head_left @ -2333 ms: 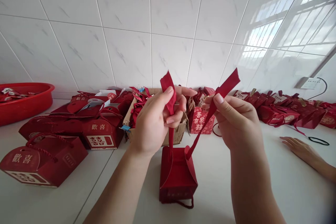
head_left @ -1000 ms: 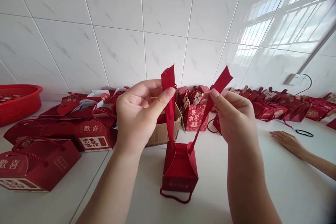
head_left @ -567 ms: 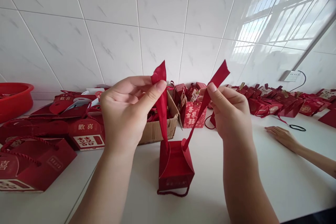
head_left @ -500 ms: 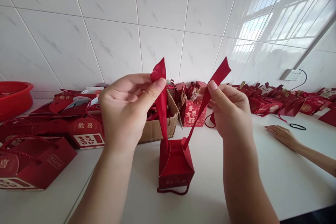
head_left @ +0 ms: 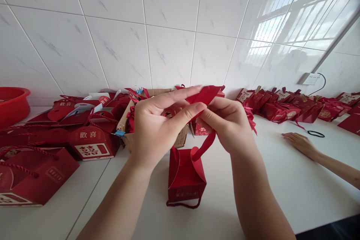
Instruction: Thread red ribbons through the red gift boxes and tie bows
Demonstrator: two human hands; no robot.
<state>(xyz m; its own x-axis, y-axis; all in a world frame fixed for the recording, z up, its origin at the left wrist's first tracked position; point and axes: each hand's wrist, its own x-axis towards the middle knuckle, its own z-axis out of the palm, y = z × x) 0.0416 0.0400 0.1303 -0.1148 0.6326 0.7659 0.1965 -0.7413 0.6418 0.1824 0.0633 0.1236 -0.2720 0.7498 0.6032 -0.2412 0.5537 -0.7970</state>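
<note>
A small red gift box (head_left: 187,180) stands on the white table in front of me, with a dark red cord handle (head_left: 185,205) drooping at its near side. From its top flaps rises a red ribbon (head_left: 206,146), its two sides brought together above the box. My left hand (head_left: 160,127) pinches the ribbon between thumb and fingers. Close against it, the thumb and fingertips of my right hand (head_left: 234,123) are also closed on the ribbon. Where the two ends cross is partly hidden by the fingers.
Larger red boxes (head_left: 95,142) crowd the left, near a red plastic basin (head_left: 14,107). A cardboard box (head_left: 181,138) stands behind my hands. Several small red boxes (head_left: 281,110) line the wall at right. Another person's hand (head_left: 302,145) rests on the table, near a black loop (head_left: 315,134).
My hands have come together from apart, bringing the two ribbon ends to meet above the box. The box stays in place. The other person's hand has not visibly moved.
</note>
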